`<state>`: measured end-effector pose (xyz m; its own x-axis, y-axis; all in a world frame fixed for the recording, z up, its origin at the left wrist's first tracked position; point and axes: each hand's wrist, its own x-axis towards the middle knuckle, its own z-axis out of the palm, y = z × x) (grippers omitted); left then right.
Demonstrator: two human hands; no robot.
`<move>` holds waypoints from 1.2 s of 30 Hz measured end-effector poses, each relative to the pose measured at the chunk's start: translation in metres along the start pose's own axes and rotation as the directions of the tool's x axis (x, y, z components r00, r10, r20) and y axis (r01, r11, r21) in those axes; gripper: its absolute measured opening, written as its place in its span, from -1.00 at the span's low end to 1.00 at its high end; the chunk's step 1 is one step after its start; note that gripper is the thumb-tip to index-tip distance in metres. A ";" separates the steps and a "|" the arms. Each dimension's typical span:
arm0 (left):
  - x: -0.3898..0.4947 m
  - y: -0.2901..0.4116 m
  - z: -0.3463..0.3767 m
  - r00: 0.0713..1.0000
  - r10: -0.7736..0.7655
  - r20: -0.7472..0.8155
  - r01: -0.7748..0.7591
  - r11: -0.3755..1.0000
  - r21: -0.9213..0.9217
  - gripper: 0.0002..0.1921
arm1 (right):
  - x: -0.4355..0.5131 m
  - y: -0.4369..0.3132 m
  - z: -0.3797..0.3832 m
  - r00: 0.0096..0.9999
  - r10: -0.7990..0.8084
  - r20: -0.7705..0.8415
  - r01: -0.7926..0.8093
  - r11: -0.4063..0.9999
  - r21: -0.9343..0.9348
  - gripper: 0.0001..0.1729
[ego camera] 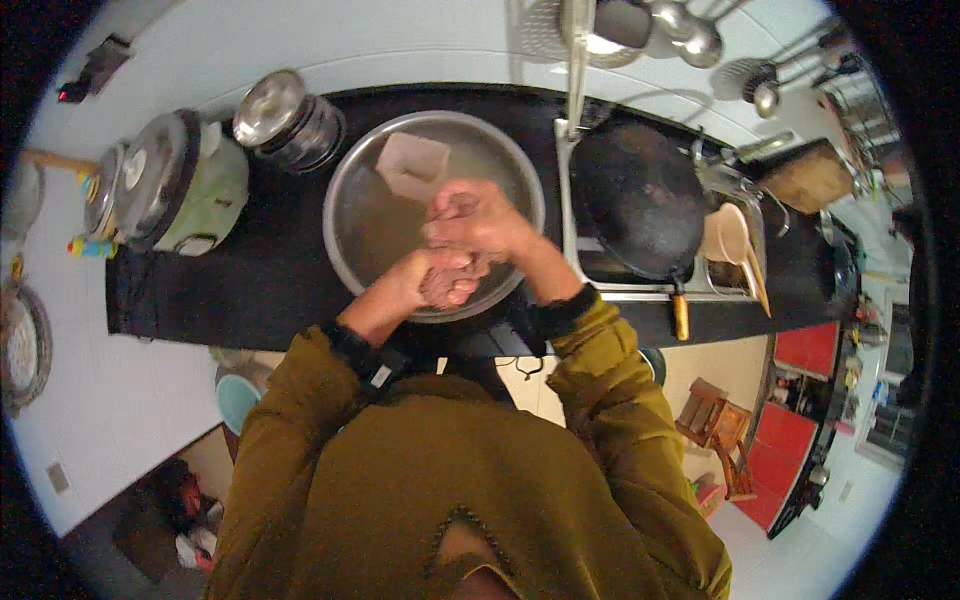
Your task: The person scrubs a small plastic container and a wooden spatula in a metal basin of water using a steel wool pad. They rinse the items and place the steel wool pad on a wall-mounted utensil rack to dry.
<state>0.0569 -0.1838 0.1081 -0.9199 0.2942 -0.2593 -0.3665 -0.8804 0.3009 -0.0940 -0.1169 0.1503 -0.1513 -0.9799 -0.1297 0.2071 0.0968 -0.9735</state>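
A wide metal basin (537, 191) holds cloudy water on the black countertop in front of me. Over its near right part, my left hand (420, 279) and my right hand (491, 225) are close together. Both grip a soft, wrinkled, brownish-pink mass (450, 279); blur leaves open whether it is meat or cloth. My right hand is above and to the right of my left, fingers curled in. Part of the mass is hidden behind the fingers. A pale, angular plastic container (396, 156) sits in the basin's far part, just beyond my right hand.
Left of the basin stand a lidded metal pot (307, 135) and a green rice cooker (217, 195). To the right, a black wok (637, 202) lies over the sink (564, 217), beside a beige plastic ladle (724, 234). Metal utensils (701, 41) hang above the counter.
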 end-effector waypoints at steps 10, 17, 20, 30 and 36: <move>0.013 -0.007 -0.042 0.819 0.061 -0.570 0.047 0.984 0.173 -0.87 | 0.023 0.036 0.023 0.945 -0.156 -0.289 -0.028 0.838 -0.545 -0.86; 0.027 -0.015 -0.059 0.551 0.465 -0.693 0.318 0.651 0.689 -0.88 | 0.030 0.051 0.032 0.894 -0.265 -0.360 -0.048 0.744 -0.666 -0.92; 0.025 -0.017 -0.041 0.441 0.578 -0.687 0.331 0.607 0.723 -0.81 | 0.030 0.056 0.036 0.877 -0.254 -0.409 -0.128 0.696 -0.707 -0.92; 0.017 -0.021 -0.027 0.522 0.755 -0.398 0.428 0.172 0.887 -0.64 | 0.025 0.063 0.038 0.808 -0.146 -0.570 -0.307 0.721 -0.621 -0.92; 0.012 -0.020 -0.027 0.582 0.749 -0.316 0.462 0.015 0.887 -0.54 | 0.024 0.070 0.043 0.721 -0.066 -0.690 -0.408 0.764 -0.500 -0.85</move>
<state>0.0575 -0.1724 0.0743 -0.7659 -0.6060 -0.2150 -0.5543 0.4528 0.6984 -0.0411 -0.1410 0.0872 -0.7895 -0.5928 -0.1591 -0.2633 0.5611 -0.7848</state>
